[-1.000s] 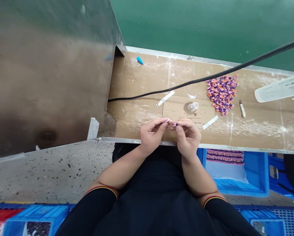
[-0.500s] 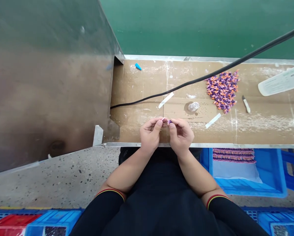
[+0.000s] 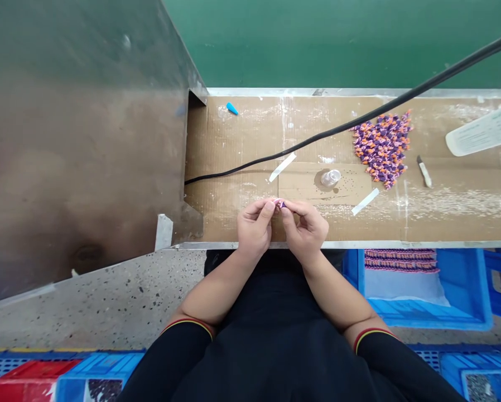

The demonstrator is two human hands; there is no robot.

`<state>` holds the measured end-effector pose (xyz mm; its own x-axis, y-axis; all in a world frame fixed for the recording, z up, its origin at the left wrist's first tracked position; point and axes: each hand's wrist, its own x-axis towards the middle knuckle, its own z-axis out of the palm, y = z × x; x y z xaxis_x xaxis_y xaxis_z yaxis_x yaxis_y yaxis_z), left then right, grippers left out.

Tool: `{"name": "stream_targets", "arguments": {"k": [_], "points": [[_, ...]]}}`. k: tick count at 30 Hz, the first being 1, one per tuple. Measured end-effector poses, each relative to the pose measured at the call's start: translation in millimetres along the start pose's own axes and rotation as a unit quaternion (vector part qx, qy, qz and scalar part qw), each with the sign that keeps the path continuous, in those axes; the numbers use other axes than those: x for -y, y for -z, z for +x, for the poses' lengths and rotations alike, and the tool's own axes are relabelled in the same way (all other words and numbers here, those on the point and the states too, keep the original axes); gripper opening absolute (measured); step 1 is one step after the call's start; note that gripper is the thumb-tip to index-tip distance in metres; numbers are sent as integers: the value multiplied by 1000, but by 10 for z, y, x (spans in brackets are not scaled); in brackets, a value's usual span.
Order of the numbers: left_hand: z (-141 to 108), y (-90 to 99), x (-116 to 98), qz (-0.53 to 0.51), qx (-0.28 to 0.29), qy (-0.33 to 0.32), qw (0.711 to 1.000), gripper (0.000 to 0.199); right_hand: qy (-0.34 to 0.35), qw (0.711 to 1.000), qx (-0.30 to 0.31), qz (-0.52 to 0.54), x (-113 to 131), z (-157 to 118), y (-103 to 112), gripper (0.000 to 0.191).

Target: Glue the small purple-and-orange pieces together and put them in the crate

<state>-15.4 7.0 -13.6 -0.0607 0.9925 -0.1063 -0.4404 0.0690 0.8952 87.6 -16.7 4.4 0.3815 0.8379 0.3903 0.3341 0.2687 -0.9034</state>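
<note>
Close to the bench's front edge, my left hand [image 3: 255, 228] pinches a small pink piece [image 3: 277, 201] between thumb and forefinger. Facing it, my right hand [image 3: 306, 230] has thumb and forefinger closed on a small dark purple piece [image 3: 282, 205]. The two pieces meet between my fingertips; fingers cover most of them, so I cannot tell whether they are joined. Just beyond my hands, a small clear cup [image 3: 331, 178] rests on a cardboard sheet [image 3: 298, 187] taped to the bench. To the right lies a heap of small purple, pink and orange pieces [image 3: 382, 146].
A black cable [image 3: 304, 144] crosses above the cardboard-covered bench. A metal panel [image 3: 83, 139] walls off the left. Rightward lie a small knife-like tool [image 3: 424, 171] and a white bottle [image 3: 480, 134]. A blue cap [image 3: 232, 108] lies far back. Below right, a blue crate [image 3: 463, 296] holds rows of pieces.
My right hand has shifted slightly left, bringing the purple piece up against the pink one. The camera view has moved a little.
</note>
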Motion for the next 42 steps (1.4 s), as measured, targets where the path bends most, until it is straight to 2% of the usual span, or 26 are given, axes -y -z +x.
{"name": "stream_targets", "arguments": {"k": [6, 15, 19, 25, 32, 42], "points": [[-9, -7, 12, 19, 0, -27, 999, 33, 29, 1000, -2, 1, 18, 23, 2, 10], [-51, -40, -52, 81, -7, -71, 994, 24, 80, 993, -31, -76, 12, 13, 15, 8], [-69, -40, -55, 124, -11, -105, 987, 24, 73, 995, -40, -55, 39, 3, 7, 7], [-88, -43, -52, 149, 11, -197, 969, 9, 40, 998, -30, -46, 36, -12, 14, 9], [-90, -33, -84, 208, 65, -306, 927, 26, 50, 998, -23, -10, 51, 8, 104, 11], [-71, -4, -53, 189, 110, -306, 927, 32, 62, 997, -29, -26, 120, 23, 156, 9]]}}
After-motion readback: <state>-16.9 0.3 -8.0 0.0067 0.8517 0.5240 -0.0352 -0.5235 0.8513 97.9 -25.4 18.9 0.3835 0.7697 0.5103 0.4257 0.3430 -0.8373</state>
